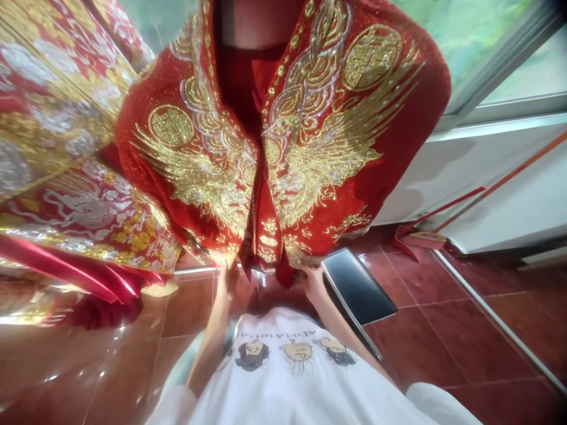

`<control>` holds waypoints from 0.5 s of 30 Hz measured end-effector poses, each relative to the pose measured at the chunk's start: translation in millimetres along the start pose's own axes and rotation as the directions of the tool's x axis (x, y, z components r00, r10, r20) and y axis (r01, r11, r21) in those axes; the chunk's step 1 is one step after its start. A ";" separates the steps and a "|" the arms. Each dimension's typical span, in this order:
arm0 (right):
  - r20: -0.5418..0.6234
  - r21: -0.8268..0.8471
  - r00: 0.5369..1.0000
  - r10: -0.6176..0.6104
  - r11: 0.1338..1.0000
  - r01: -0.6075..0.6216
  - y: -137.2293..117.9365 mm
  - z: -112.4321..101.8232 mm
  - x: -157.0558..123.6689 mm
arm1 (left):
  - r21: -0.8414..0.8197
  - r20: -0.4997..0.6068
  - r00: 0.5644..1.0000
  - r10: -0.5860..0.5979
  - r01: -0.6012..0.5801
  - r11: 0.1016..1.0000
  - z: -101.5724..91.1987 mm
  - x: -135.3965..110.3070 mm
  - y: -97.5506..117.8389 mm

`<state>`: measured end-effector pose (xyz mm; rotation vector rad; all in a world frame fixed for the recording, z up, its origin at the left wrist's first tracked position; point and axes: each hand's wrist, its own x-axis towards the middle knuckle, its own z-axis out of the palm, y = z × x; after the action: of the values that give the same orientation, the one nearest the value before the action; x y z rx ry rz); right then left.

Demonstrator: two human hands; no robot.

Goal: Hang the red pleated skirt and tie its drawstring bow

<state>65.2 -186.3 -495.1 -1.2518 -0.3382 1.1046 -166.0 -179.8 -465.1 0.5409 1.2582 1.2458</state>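
Red jacket [363, 147] with gold and silver embroidery, count 1, hanging upright straight ahead, hem just above both hands. 2 front panels, meeting down the centre with a narrow gap. Each panel: 1 round gold medallion, so 2 total ( [170, 125] and [371, 56]), plus 1 gold winged motif below it, 2 total.

Left hand [229, 282]: at the hem of the panel on the person's left, fingers curled together onto the fabric edge; fingertips tucked under the cloth, not visible.

Right hand [312, 278]: at the hem of the other panel, fingers closed on the edge, tips hidden the same way. Both hands level, close together, one each side of the centre opening.

White T-shirt [287, 389] at the bottom of the view, 3 cartoon faces printed on it.

Second embroidered garment [53, 118], red, gold and silver, draped at the left, touching or overlapping the jacket's shoulder; cannot tell which.

Dark flat panel [361, 286], count 1, lying on the red tiled floor [443, 336] just beside the right hand. Thin red rod [447, 205] crosses the white wall [500, 171] under the window frame [500, 77].
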 end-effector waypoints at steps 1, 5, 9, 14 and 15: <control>-0.003 0.016 0.999 0.034 0.999 -0.034 -1.1 1.3 -3.4 | -0.013 0.011 1.000 -0.012 0.012 1.000 1.1 0.5 1.8; -0.006 0.067 0.995 0.099 0.993 -0.099 -8.0 1.0 -19.1 | -0.052 0.034 0.997 -0.074 0.076 0.996 -5.2 0.5 -0.4; 0.034 0.108 0.993 0.112 0.987 -0.115 -14.4 1.8 -34.4 | -0.077 0.073 0.985 -0.155 0.160 0.984 -12.2 -1.4 -9.8; 0.095 0.117 0.987 0.130 0.983 -0.141 -19.9 15.0 -49.8 | -0.116 0.154 0.968 -0.196 0.215 0.970 12.7 -12.7 -20.7; 0.109 0.116 0.985 0.133 0.983 -0.145 -22.2 18.2 -52.2 | -0.132 0.159 0.968 -0.193 0.214 0.968 20.3 -16.3 -22.2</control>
<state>37.4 -216.0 -451.6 -1.1257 -0.2570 1.2923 -136.1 -195.3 -471.7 0.3761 1.0613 1.0966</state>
